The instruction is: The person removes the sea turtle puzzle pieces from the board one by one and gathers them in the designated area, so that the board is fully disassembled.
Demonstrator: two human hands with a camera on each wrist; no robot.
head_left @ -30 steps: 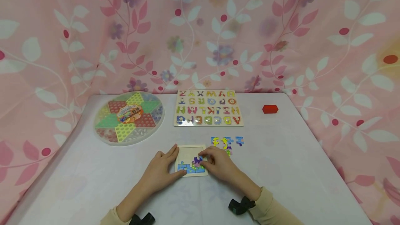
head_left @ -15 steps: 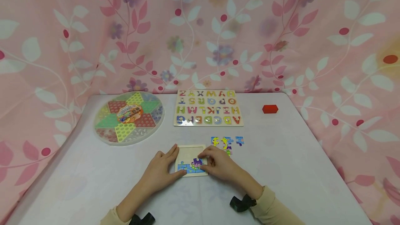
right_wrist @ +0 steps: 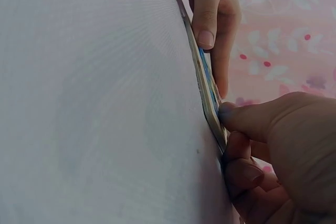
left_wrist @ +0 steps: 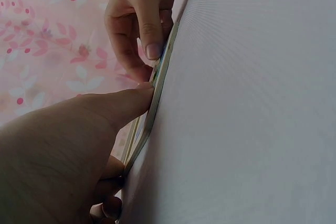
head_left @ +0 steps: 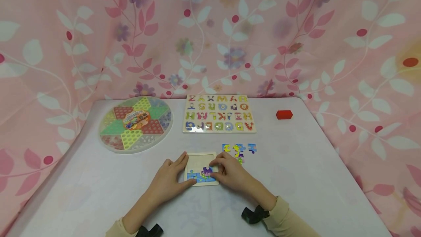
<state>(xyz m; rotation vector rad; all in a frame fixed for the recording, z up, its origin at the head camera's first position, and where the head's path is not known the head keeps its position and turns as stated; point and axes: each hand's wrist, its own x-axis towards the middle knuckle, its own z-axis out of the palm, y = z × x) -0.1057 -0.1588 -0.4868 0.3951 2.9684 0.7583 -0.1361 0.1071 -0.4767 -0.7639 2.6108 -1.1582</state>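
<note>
The left hand (head_left: 169, 177), fingers extended, steadies the tray (head_left: 208, 184) near centre, while the right hand (head_left: 232, 173) pinches the purple piece (head_left: 206, 171) inside its right side, apparently fitting it, probably needing a gentle press next.

Beige sleeves (head_left: 292, 222), black wrist cameras (head_left: 254, 215), bare fingers (head_left: 179, 161)

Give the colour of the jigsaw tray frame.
Jigsaw tray frame: pale cream; best in head view.

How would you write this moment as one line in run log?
left hand: touching puzzle frame | right hand: at purple piece | puzzle frame: partly filled | loose pieces: outside | letter board: behind
</note>
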